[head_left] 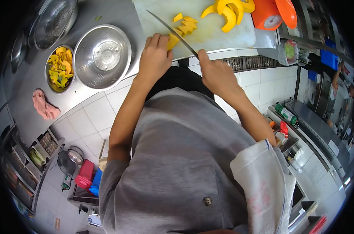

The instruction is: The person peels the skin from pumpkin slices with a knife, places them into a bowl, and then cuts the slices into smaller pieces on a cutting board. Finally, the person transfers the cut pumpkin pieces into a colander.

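On the white cutting board [227,39], my right hand [218,74] grips the handle of a long kitchen knife [172,32], its blade slanting up to the left. The blade lies across a wedge of yellow pumpkin [172,40]. My left hand [155,55] presses on that wedge with bent fingers, left of the blade. Cut pumpkin chunks [188,25] lie just beyond the knife. Several curved pumpkin slices [231,11] rest at the far right of the board.
A steel colander [81,64] stands left of the board, beside a bowl [48,80] of pumpkin peelings [60,66]. Larger steel bowls [54,23] sit farther left. A pink cloth [45,104] lies near the counter edge. An orange scale [266,17] stands right of the board. Another person [339,84] is at far right.
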`<state>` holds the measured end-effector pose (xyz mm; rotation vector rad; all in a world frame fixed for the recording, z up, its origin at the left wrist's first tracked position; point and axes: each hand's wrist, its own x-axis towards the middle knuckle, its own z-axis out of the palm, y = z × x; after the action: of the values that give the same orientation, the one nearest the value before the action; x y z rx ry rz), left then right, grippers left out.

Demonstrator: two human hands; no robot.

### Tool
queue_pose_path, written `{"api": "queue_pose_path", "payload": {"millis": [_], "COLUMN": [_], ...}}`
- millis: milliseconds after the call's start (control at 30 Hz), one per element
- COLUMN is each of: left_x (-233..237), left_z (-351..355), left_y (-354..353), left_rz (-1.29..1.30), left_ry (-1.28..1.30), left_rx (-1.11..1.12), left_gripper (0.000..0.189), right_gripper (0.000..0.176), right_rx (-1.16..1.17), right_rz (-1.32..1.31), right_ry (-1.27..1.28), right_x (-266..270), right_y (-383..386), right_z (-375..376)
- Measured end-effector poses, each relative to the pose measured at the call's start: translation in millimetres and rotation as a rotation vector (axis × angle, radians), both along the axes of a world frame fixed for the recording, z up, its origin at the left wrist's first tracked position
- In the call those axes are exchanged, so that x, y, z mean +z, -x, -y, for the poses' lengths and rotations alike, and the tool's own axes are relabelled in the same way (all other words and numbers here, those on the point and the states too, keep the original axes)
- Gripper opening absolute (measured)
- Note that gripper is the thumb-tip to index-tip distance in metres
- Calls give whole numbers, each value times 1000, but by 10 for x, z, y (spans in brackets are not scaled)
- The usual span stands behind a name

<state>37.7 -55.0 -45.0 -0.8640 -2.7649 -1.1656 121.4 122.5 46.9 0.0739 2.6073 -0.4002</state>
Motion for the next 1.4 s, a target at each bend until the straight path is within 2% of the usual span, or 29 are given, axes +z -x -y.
{"api": "queue_pose_path", "payload": {"millis": [100, 200, 333, 433, 567, 733, 867, 967, 1033, 1267, 1400], "left_x": [40, 21, 0, 26, -32, -29, -57, -64, -50, -17, -61], "left_z": [-31, -38, -28, 46, 127, 77, 67, 85, 124, 243, 211], "left_y": [-11, 5, 14, 13, -10, -15, 12, 30, 45, -19, 6], "left_rz": [14, 9, 18, -13, -5, -16, -42, -16, -17, -2, 0], "left_ry": [56, 90, 90, 29, -13, 3, 12, -55, -72, -10, -13], "left_rx": [14, -6, -12, -21, -16, -39, -69, -59, -65, -58, -73], "left_gripper": [32, 34, 36, 35, 28, 26, 29, 26, 27, 28, 27], "right_gripper": [31, 27, 27, 28, 30, 30, 31, 30, 29, 27, 28], "right_rx": [76, 33, 14, -2, -53, -1, -19, -21, -41, -54, -69], "right_rz": [23, 7, -152, -165, -96, -2, 23, -99, -170, -30, 31], "right_ry": [-56, -25, -33, 31, 90, -22, -30, 16, 56, 34, 4], "right_x": [178, 127, -430, -565, -350, 92, -73, -473, -550, -42, -73], "right_y": [-131, -231, -141, -11, 45, -133, -215, -107, 21, -70, -195], "right_z": [-47, -34, 132, 121, 57, 150, 187, 257, 289, 325, 382]}}
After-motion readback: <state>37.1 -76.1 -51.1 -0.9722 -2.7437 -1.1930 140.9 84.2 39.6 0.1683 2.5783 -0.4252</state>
